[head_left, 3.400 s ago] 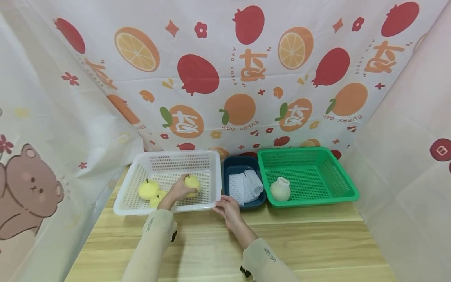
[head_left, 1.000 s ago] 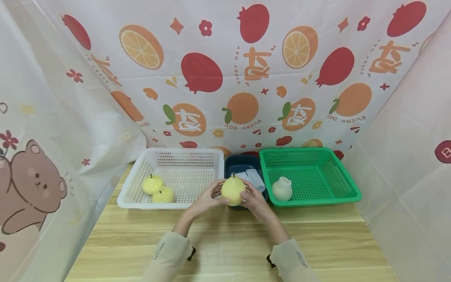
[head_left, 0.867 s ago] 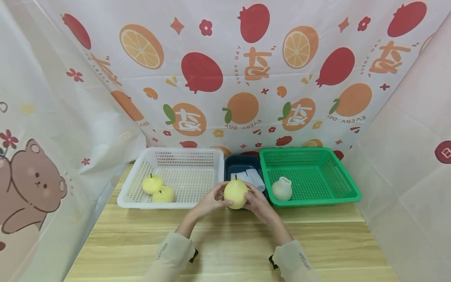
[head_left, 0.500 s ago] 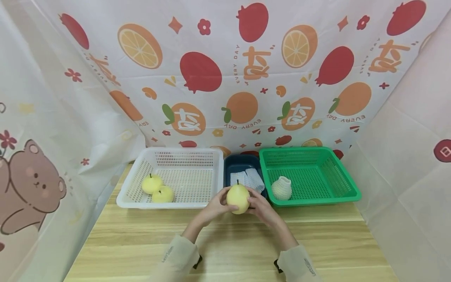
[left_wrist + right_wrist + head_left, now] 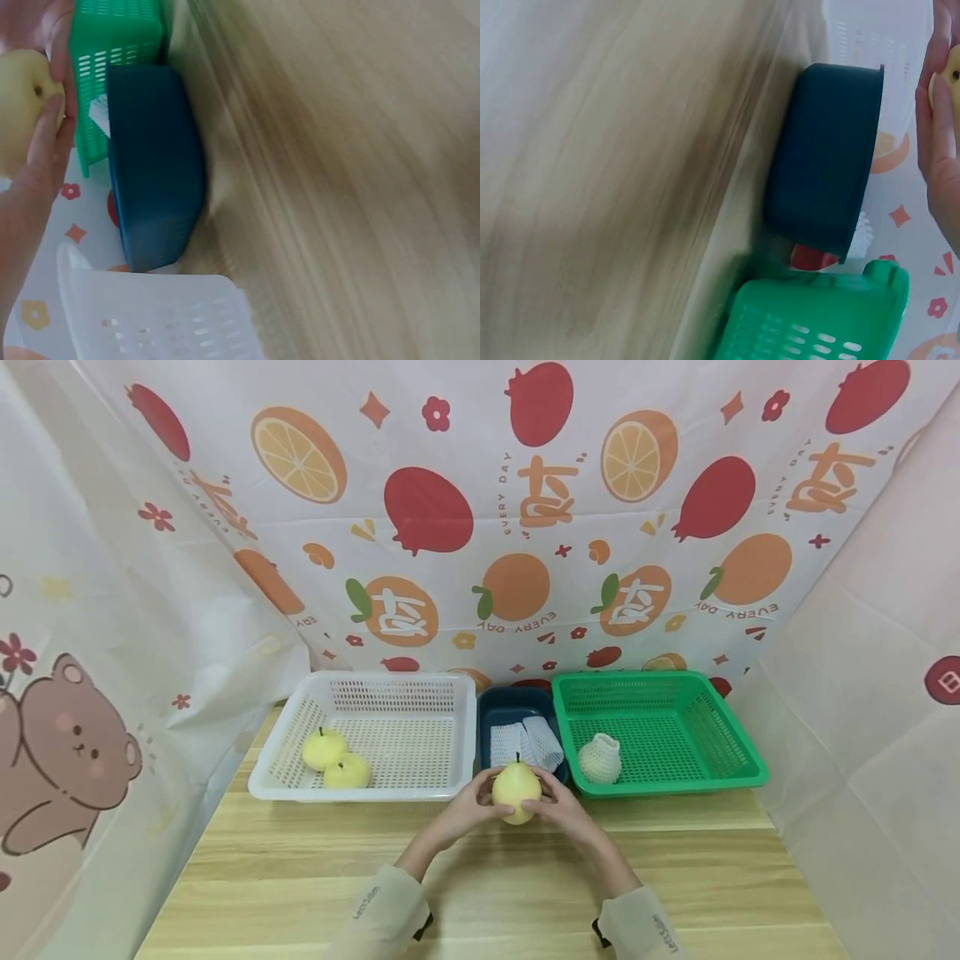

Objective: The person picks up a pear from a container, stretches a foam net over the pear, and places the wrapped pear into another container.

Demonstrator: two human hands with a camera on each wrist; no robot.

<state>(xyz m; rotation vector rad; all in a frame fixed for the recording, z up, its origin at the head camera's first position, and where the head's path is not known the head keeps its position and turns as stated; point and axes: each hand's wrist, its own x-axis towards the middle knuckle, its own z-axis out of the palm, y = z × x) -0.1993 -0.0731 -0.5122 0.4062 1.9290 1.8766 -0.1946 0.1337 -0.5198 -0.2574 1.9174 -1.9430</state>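
Observation:
A yellow pear [image 5: 516, 792], stem upward, is held between both hands in front of the dark blue bin. My left hand [image 5: 471, 808] grips its left side, and my right hand [image 5: 561, 810] grips its right side, thumbs on the near face. From the left wrist, the pear's underside [image 5: 22, 105] shows between the two hands; only a sliver of the pear [image 5: 954, 82] enters the right wrist view. Behind it, the dark blue bin [image 5: 517, 695] contains white foam net sleeves [image 5: 527, 742].
At left, a white basket [image 5: 360, 795] contains two yellow pears [image 5: 347, 772]. A green basket [image 5: 675, 788] at right holds one pear in a foam net [image 5: 600, 760]. All three containers stand on a wooden table [image 5: 510, 893], with a fruit-print sheet [image 5: 465, 493] behind.
The left hand has lifted the pear out of the white basket and carried it right. My right hand has left the basket rim and joined the hold. Lately both hands drift slightly right and nearer.

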